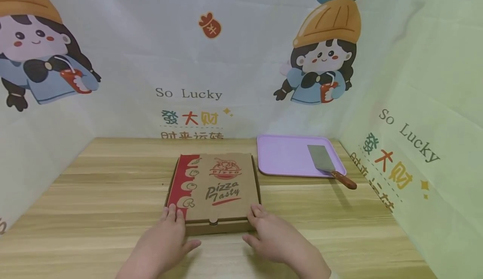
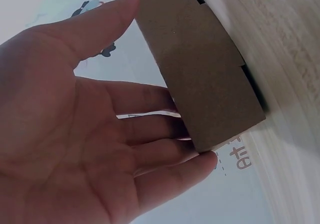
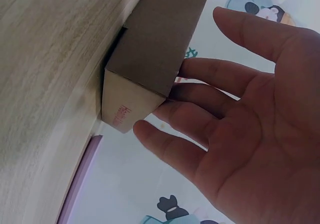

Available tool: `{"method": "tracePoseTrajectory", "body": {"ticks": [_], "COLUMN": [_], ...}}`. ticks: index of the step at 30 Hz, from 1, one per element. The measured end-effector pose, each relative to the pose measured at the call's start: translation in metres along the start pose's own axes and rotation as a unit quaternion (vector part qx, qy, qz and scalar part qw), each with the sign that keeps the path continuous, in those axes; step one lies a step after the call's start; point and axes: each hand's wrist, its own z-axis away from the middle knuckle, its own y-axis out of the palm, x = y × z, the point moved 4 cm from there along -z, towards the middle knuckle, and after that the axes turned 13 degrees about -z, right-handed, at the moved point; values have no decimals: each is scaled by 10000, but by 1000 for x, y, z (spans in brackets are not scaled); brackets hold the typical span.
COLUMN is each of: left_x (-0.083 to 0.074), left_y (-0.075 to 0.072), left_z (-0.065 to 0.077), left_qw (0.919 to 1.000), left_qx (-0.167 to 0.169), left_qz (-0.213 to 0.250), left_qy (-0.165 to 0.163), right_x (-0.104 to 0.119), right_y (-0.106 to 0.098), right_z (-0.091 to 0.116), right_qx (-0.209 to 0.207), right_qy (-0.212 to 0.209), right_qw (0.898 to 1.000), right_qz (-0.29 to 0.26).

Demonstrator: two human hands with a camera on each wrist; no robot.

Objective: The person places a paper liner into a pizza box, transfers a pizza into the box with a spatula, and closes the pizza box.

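Note:
A closed cardboard pizza box [image 1: 222,186] with red and black print lies flat on the wooden table. At its front left corner rests my left hand [image 1: 162,239], fingertips on the lid's edge and thumb held apart in front. My right hand [image 1: 273,235] touches the front right corner in much the same way. In the left wrist view, nearly straight fingers of the left hand [image 2: 90,139] reach over the box's front wall [image 2: 200,58]. The right wrist view has the right hand [image 3: 250,124] with extended fingers at the box corner [image 3: 150,48], thumb clear of the cardboard.
Behind and right of the box lies a purple tray [image 1: 283,155]. A metal spatula [image 1: 322,159] rests on it, its wooden handle [image 1: 344,180] sticking out over the tray's front right rim. A printed cloth [image 1: 249,52] encloses the table [image 1: 94,212] at the back and sides.

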Motion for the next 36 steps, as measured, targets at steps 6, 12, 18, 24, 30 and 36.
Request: {"method": "tracePoseTrajectory", "body": {"ticks": [6, 12, 18, 24, 30, 36], "left_x": [3, 4, 6, 7, 8, 10], "left_y": [-3, -10, -18, -28, -32, -31], "left_z": [-3, -13, -28, -39, -46, -51], "left_qw": [10000, 9997, 9993, 9991, 9991, 9990], "left_qx": [-37, 34, 137, 225, 295, 358], "left_qz": [-2, 162, 135, 126, 91, 79], "left_qy": [72, 200, 322, 343, 307, 245], "right_x": [-2, -6, -10, -12, -13, -14], "right_y": [-3, -5, -11, -15, -19, -22], "right_z": [-5, -14, -26, -39, -51, -58], "right_qx": [38, 107, 181, 162, 146, 135], "right_qy": [28, -10, 59, 54, 189, 231], "right_qw": [9999, 9999, 9996, 9998, 9997, 9996], "right_qz": [-161, -58, -199, -55, -24, 63]}}
